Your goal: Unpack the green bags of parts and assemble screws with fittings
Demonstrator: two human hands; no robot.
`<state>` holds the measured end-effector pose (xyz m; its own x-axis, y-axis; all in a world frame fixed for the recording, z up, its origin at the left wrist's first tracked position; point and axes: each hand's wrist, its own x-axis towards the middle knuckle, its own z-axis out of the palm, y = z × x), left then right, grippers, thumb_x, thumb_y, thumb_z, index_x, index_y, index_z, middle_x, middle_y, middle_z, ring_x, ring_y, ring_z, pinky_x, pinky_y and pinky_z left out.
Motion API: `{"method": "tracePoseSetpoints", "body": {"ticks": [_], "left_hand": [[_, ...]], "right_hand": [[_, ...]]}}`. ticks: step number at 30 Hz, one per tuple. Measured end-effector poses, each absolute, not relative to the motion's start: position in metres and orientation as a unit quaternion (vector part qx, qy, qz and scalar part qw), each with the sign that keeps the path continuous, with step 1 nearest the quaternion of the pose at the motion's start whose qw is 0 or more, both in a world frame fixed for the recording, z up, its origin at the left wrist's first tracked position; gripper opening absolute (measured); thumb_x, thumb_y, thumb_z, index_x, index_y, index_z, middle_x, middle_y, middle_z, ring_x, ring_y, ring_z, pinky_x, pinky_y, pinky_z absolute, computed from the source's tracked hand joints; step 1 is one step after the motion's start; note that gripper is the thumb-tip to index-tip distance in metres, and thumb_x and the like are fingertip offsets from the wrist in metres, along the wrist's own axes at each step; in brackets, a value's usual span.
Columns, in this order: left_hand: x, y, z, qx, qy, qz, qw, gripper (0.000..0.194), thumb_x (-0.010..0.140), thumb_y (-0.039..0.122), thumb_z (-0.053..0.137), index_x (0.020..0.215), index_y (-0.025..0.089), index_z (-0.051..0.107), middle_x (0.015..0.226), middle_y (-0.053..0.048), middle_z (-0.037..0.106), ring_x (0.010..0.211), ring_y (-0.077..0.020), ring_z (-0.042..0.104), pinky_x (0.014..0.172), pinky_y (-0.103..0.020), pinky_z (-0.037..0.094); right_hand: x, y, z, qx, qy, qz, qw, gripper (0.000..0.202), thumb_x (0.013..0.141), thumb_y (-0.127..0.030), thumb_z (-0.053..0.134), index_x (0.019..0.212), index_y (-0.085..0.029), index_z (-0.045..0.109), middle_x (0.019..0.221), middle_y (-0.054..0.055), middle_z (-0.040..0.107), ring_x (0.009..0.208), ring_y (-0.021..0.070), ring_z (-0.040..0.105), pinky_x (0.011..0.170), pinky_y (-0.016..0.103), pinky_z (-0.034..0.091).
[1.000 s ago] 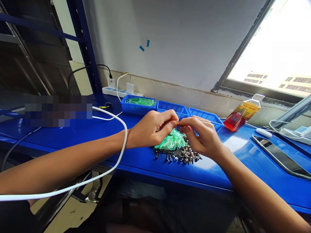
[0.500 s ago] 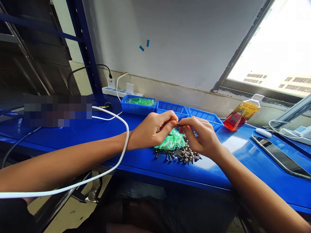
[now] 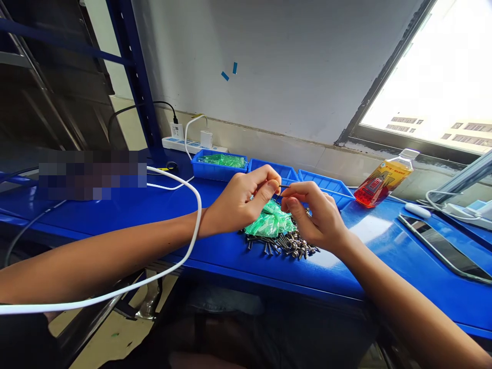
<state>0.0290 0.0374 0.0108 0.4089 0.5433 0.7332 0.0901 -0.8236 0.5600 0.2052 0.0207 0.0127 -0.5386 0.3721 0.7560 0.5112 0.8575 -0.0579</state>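
Above the table, my left hand [image 3: 251, 197] is closed, thumb and index finger pinching a dark threaded screw [image 3: 284, 186]. The screw's shaft sticks out to the right, over my right index fingertip. My right hand [image 3: 317, 212] is right beside it, fingers bent, with a small gap between thumb and index finger; whether the index finger touches the screw is unclear. Beneath both hands lie green plastic bags [image 3: 271, 221] and a heap of loose screws [image 3: 295, 245], partly covered by the bags and my right hand.
Behind are a blue bin [image 3: 219, 173] holding green bags and two more blue bins [image 3: 325, 187]. A drink bottle [image 3: 384, 179] and a phone [image 3: 442, 246] lie to the right. A white cable [image 3: 196, 230] loops across my left forearm. A power strip [image 3: 184, 146] runs along the wall.
More of the screw's shaft now shows, pointing right from my left fingers. My right thumb and index finger have parted a little and sit lower against it.
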Motion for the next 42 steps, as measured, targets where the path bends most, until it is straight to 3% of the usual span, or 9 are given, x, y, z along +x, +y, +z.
{"method": "tracePoseSetpoints", "body": {"ticks": [8,19,24,28,33,36,42], "left_hand": [[0.028,0.041,0.013,0.788,0.209,0.526,0.242,0.016,0.089,0.024,0.038,0.077,0.017,0.046,0.059,0.004,0.045,0.046,-0.0063,0.038,0.045,-0.020,0.032],[0.027,0.041,0.017,0.871,0.242,0.388,0.180,0.019,0.085,0.025,0.043,0.077,0.013,0.056,0.053,0.005,0.044,0.046,-0.0066,0.037,0.046,-0.019,0.029],[0.024,0.042,0.023,0.879,0.247,0.374,0.164,0.021,0.085,0.024,0.044,0.076,0.012,0.058,0.053,0.005,0.046,0.047,-0.0064,0.039,0.046,-0.018,0.031],[0.021,0.045,0.024,0.894,0.246,0.358,0.110,0.019,0.085,0.021,0.044,0.082,0.013,0.061,0.058,0.003,0.055,0.050,-0.0074,0.046,0.049,-0.019,0.034],[0.018,0.052,0.021,0.892,0.234,0.386,-0.008,0.017,0.081,0.017,0.050,0.091,0.014,0.063,0.080,-0.003,0.066,0.069,-0.0119,0.058,0.062,-0.022,0.043],[0.017,0.054,0.019,0.899,0.223,0.374,-0.050,0.015,0.081,0.017,0.052,0.090,0.016,0.064,0.081,-0.003,0.067,0.074,-0.0130,0.059,0.068,-0.024,0.045],[0.016,0.055,0.019,0.900,0.208,0.371,-0.099,0.014,0.082,0.017,0.054,0.089,0.016,0.065,0.077,-0.002,0.068,0.072,-0.0123,0.059,0.066,-0.023,0.044]], "right_hand": [[0.201,0.014,0.014,-0.264,-0.874,-0.016,0.408,0.011,0.086,-0.012,0.038,0.090,-0.021,0.044,0.068,-0.002,0.057,0.059,0.0091,0.055,0.056,0.024,0.046],[0.201,0.017,0.013,-0.314,-0.841,-0.037,0.439,0.012,0.083,-0.019,0.049,0.094,-0.023,0.045,0.070,-0.003,0.058,0.061,0.0106,0.057,0.058,0.025,0.046],[0.201,0.017,0.016,-0.347,-0.838,-0.042,0.419,0.002,0.081,-0.021,0.052,0.082,-0.022,0.051,0.068,-0.002,0.060,0.061,0.0106,0.055,0.058,0.024,0.044],[0.199,0.018,0.018,-0.374,-0.829,-0.013,0.416,0.005,0.079,-0.021,0.053,0.074,-0.021,0.053,0.065,-0.002,0.060,0.059,0.0101,0.054,0.056,0.024,0.043],[0.197,0.020,0.019,-0.409,-0.805,0.076,0.424,0.011,0.077,-0.024,0.054,0.067,-0.019,0.053,0.061,-0.001,0.059,0.056,0.0087,0.053,0.054,0.023,0.041],[0.196,0.021,0.019,-0.430,-0.791,0.118,0.419,0.013,0.077,-0.026,0.054,0.067,-0.018,0.054,0.061,-0.001,0.060,0.056,0.0083,0.053,0.054,0.023,0.041],[0.196,0.021,0.021,-0.443,-0.784,0.146,0.410,0.014,0.075,-0.028,0.055,0.066,-0.018,0.054,0.060,-0.001,0.059,0.056,0.0082,0.052,0.052,0.023,0.040]]}}
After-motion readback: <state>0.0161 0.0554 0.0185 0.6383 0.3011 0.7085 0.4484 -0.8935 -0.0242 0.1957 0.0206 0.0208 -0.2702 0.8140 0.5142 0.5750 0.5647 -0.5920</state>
